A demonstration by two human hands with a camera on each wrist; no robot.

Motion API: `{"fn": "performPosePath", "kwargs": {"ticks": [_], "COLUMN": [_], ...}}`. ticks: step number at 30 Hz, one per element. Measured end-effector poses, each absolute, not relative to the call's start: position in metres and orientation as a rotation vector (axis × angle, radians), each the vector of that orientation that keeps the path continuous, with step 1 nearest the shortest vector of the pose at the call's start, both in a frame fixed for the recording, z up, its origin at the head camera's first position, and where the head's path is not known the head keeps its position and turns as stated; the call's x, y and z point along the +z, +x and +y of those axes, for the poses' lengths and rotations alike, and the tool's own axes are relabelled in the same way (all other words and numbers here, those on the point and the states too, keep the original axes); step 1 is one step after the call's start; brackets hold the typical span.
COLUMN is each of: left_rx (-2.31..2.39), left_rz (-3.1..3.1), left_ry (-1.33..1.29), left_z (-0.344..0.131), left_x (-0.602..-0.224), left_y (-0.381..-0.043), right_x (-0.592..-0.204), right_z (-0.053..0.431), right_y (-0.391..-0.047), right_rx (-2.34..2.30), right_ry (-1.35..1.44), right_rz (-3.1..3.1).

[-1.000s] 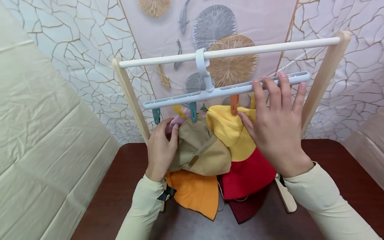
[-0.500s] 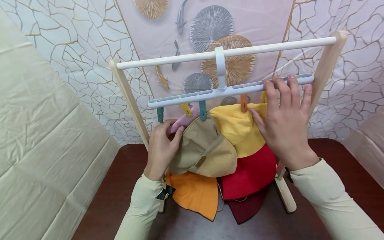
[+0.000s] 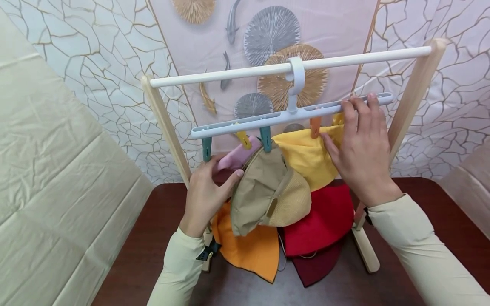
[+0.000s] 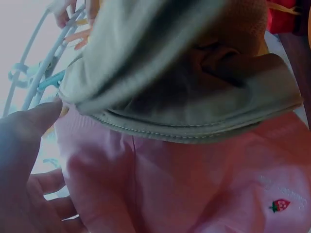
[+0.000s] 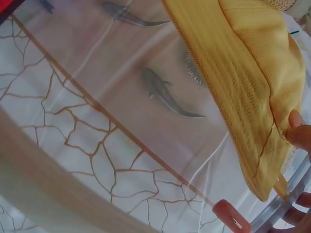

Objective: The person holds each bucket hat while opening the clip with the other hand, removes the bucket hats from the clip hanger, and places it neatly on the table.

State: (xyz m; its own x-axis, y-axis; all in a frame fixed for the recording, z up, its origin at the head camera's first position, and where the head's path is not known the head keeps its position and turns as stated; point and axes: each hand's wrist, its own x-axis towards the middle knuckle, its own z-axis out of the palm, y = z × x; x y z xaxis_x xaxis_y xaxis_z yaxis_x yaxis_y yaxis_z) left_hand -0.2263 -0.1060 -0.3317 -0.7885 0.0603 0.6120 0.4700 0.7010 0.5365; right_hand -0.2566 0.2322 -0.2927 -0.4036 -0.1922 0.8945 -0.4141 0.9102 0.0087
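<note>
A pale blue clip hanger hooks over the white rail of a wooden rack. My right hand grips its right part, fingers over the bar and thumb below by the yellow hat. Clothespins hold the yellow hat, a tan cap and a pink hat beneath the bar. Beside the pink hat is my left hand, thumb and fingers apart. In the left wrist view, the thumb reaches the upper edge of the pink cloth, and the fingertips are partly hidden behind it.
The rack's rail spans two wooden posts. Orange, red and maroon hats lie on the dark table below the hanger. A teal clothespin is at the hanger's left end. Patterned cloth backs the scene.
The hanger's hook has slid right along the rail and turned. The tan cap has swung right and hangs more upright. My left thumb has moved apart from the fingers; the right hand shifted slightly right.
</note>
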Motion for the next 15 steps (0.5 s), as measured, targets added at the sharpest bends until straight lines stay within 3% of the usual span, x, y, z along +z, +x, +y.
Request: {"fn": "performPosePath", "kwargs": {"ticks": [8, 15], "left_rx": [-0.992, -0.931], "left_rz": [-2.351, -2.374], "left_ry": [-0.551, -0.497], "left_z": [-0.095, -0.070], "left_x": [-0.336, -0.349], "left_y": [-0.235, -0.234], "right_x": [-0.285, -0.282], "right_z": [0.240, 0.222], "right_y": [-0.256, -0.239], "right_rx": [0.231, 0.282], "right_ry": [0.399, 0.474], "right_rz": [-2.015, -2.051]}}
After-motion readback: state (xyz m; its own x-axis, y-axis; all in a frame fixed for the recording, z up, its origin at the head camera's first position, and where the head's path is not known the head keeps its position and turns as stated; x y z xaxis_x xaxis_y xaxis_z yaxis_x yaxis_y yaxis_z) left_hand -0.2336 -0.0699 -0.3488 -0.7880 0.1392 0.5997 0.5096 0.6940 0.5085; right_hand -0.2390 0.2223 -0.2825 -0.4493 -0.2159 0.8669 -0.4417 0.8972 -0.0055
